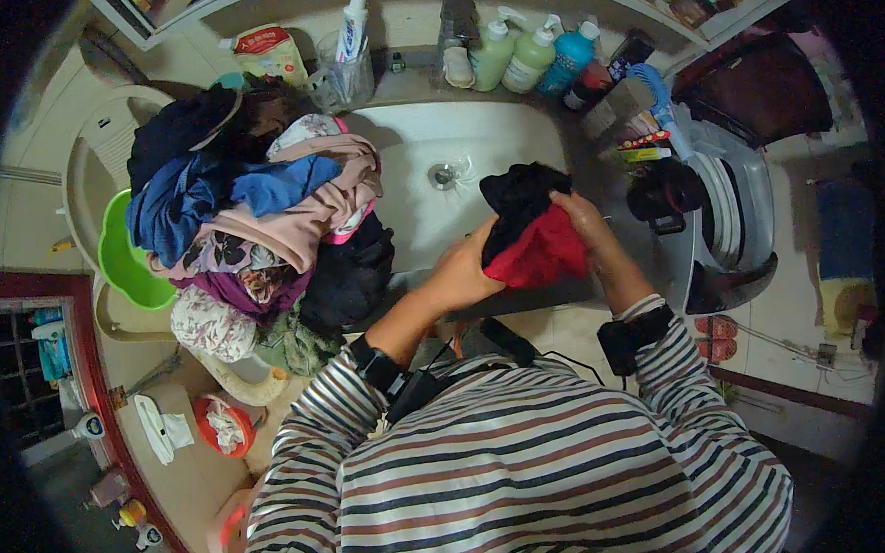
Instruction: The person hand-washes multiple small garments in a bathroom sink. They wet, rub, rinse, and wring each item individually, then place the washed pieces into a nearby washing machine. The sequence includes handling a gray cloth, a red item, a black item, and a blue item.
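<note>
Between my two hands, over the front right part of the white sink (403, 132), is a bunched red and black garment (539, 252). My left hand (467, 271) is closed on its left side. My right hand (585, 225) grips its right side, near where the black cloth meets the red. What kind of garment it is cannot be made out. Left of the sink lies a tall heap of clothes (284, 209) in blue, pink, purple, black and floral cloth, partly over the basin's left edge. Inside the sink, a round metal drain (445, 175) shows.
Pump bottles (530, 59) and a toothbrush cup (346, 77) line the back ledge. At right stand a dark mug (664, 193), a blue brush (653, 86) and a grey tub (746, 183). A green basin (120, 254) sits left, partly under the heap; a red bin (219, 435) is lower left.
</note>
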The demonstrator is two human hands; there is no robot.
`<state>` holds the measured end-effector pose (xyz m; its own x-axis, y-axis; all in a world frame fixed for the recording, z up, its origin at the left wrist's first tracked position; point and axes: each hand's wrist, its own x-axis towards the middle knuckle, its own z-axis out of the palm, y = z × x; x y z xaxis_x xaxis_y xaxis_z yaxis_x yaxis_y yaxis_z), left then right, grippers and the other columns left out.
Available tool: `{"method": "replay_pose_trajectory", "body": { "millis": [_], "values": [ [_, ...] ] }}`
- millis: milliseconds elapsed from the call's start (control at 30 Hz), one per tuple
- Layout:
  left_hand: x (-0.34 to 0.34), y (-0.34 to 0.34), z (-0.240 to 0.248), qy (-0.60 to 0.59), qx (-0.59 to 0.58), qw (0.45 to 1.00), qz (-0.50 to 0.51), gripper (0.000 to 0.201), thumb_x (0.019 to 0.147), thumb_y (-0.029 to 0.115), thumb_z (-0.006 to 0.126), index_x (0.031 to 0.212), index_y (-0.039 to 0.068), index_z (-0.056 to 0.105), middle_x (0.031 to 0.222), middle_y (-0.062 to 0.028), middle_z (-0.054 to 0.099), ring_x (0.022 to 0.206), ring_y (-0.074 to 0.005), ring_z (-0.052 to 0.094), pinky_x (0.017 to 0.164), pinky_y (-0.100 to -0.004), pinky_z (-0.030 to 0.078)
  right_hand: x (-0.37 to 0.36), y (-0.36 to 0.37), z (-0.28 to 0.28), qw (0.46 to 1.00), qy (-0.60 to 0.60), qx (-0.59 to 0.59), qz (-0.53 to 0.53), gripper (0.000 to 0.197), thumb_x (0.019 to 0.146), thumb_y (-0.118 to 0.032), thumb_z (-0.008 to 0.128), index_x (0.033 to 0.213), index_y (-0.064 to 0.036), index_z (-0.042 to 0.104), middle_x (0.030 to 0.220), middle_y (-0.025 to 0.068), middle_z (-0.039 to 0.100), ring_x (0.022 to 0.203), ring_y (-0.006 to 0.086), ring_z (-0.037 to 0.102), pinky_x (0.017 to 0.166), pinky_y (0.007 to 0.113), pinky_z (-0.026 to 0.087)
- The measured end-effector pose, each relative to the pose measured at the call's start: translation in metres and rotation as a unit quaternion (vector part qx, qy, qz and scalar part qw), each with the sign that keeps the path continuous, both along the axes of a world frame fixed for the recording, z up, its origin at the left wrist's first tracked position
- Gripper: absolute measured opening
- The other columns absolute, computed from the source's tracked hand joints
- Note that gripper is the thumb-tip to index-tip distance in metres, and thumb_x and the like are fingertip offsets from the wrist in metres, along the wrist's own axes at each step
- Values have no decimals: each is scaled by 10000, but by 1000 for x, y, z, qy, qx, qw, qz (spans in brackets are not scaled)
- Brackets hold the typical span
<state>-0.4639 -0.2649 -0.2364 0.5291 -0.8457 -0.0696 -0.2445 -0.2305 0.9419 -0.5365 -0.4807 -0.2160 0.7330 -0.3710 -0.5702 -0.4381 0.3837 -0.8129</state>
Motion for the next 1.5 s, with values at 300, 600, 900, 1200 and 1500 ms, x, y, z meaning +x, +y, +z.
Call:
{"method": "replay_pose_trajectory", "body": {
  "millis": [300,600,900,1200,1500],
  "values": [
    [13,36,37,51,55,997,2,762,595,263,633,1266,8,375,1137,-275,489,1033,-358,506,889,-361,391,52,-24,-37,943,81,-198,256,486,824,-409,495,1140,-41,475,953,86,579,769,169,563,748,310,422],
    [-10,40,18,0,167,984,62,704,585,320,702,1203,67,477,862,-248,578,826,-372,559,772,-388,444,166,-4,-156,798,23,-390,459,236,722,-237,583,731,-4,624,638,118,606,590,228,599,570,340,492],
    [-17,49,8,20,127,986,108,696,554,262,717,1191,97,490,848,-214,554,835,-353,535,772,-369,435,187,12,-197,670,-47,-602,432,184,653,-138,600,749,18,583,744,214,586,703,361,583,668,425,466],
    [-19,48,9,20,124,985,116,692,563,273,727,1189,98,491,869,-209,564,829,-343,538,757,-365,437,180,6,-184,687,-106,-558,453,218,688,-160,602,797,21,553,782,226,571,758,355,577,674,429,459],
    [-18,47,9,44,113,985,119,677,585,258,690,1201,72,478,910,-219,571,844,-336,561,777,-366,443,161,-28,-88,898,79,-51,430,346,785,-321,588,962,-24,565,866,131,583,713,192,599,672,351,506]
  ]
}}
